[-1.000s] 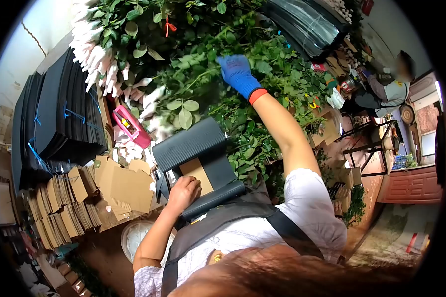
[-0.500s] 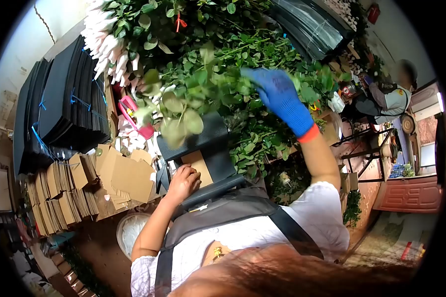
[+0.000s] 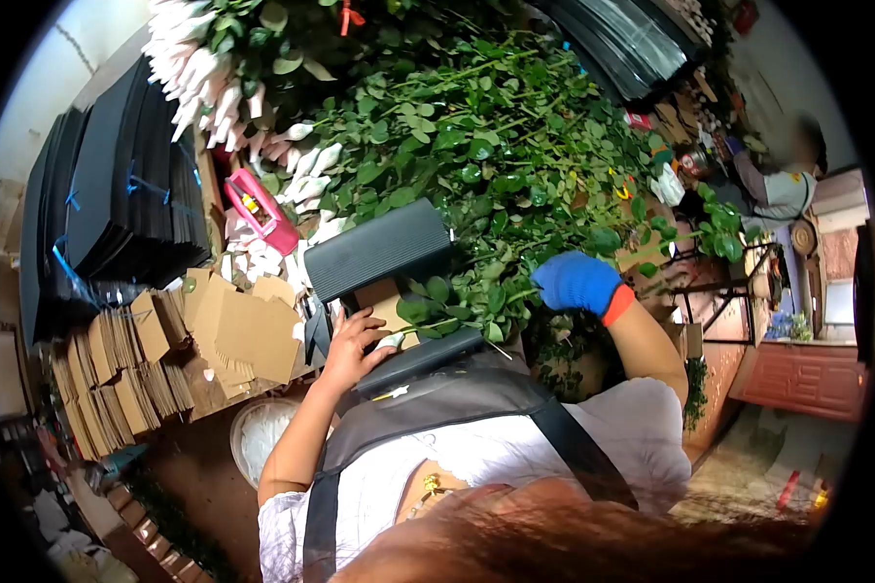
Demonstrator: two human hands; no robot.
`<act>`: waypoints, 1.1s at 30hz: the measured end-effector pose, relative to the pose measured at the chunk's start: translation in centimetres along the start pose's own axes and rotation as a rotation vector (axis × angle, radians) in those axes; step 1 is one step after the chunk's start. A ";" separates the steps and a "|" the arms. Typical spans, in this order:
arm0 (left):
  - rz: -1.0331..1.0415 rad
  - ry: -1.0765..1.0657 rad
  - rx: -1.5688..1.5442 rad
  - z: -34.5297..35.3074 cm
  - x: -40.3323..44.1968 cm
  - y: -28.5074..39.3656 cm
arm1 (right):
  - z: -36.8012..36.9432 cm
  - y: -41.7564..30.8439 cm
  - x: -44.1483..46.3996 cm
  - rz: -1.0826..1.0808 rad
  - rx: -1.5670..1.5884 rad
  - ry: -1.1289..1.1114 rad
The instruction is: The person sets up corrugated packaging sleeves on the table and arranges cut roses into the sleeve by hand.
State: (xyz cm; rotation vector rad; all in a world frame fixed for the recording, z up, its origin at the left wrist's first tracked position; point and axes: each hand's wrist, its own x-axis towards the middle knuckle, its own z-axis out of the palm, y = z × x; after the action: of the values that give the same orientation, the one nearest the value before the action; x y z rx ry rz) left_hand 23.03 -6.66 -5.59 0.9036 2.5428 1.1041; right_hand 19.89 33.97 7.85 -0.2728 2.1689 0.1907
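My bare left hand rests with fingers spread on a piece of brown cardboard, which lies on a black corrugated sheet. By its thumb is the pale bud of a rose. The rose's leaves stretch right across the sheet toward my right hand, in a blue glove with an orange cuff. That hand is closed at the leafy stem end; its fingertips are partly hidden. A black roll-like edge of the sheet lies against my apron.
Leafy rose stems cover the table, with white-sleeved buds at upper left. Black sheets stand stacked at left above cardboard pieces. A pink holder sits nearby. Another person is at far right.
My right hand has come down toward me, bringing the rose from above the table onto the cardboard. The fingers of my left hand have spread, and the rose bud now lies by its thumb.
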 end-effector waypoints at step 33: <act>0.049 -0.083 0.010 -0.5 0.6 0.3 | 8.1 0.2 5.7 0.215 0.018 0.314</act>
State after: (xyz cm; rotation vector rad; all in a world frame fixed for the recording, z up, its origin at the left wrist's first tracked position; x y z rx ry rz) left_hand 22.46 -6.42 -5.01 0.9976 2.4739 1.0453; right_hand 22.99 35.42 -1.49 -0.0602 2.5106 0.2642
